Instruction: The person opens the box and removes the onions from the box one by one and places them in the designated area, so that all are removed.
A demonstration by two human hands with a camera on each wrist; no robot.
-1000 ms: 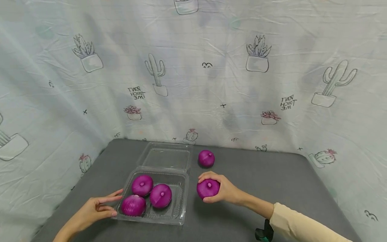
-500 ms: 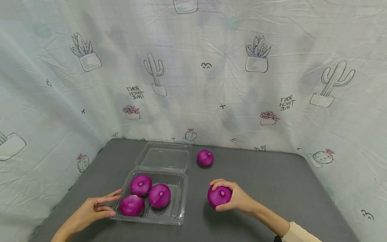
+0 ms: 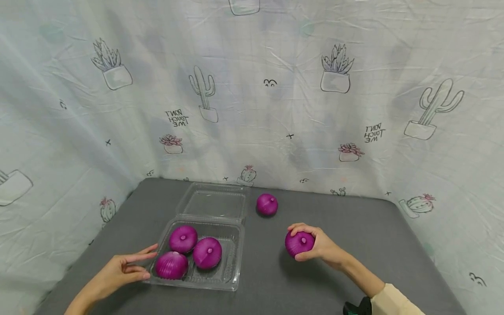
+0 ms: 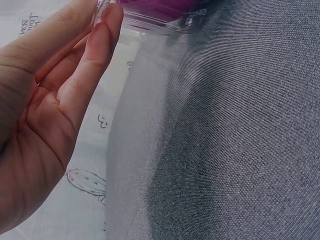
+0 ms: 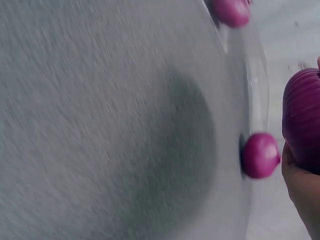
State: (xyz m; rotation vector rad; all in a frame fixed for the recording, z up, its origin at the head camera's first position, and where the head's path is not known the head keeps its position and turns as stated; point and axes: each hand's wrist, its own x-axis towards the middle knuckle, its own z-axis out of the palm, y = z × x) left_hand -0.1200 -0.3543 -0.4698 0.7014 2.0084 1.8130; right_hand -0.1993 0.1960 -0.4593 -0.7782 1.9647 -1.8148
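In the head view, my right hand [image 3: 319, 245] grips a purple onion [image 3: 298, 243] above the grey table, fingers and thumb around its sides. The right wrist view shows this onion [image 5: 304, 120] partly cut off at the edge. My left hand [image 3: 118, 273] holds the left edge of a clear plastic clamshell container [image 3: 230, 262]; in the left wrist view, the fingertips [image 4: 102, 37] meet at its rim. Three purple onions sit in the container's base: a rear one [image 3: 183, 239], a front one [image 3: 172, 265] and a right one [image 3: 207, 253].
The container's lid [image 3: 214, 203] lies folded back behind the base. Another purple onion [image 3: 267, 204] rests on the grey table [image 3: 354, 227] near the lid's right side. A curtain [image 3: 252, 109] printed with cacti hangs behind and beside the table.
My right hand has carried its onion to the right, away from the container. My left hand stays at the container's edge, and the other onions have kept their places.
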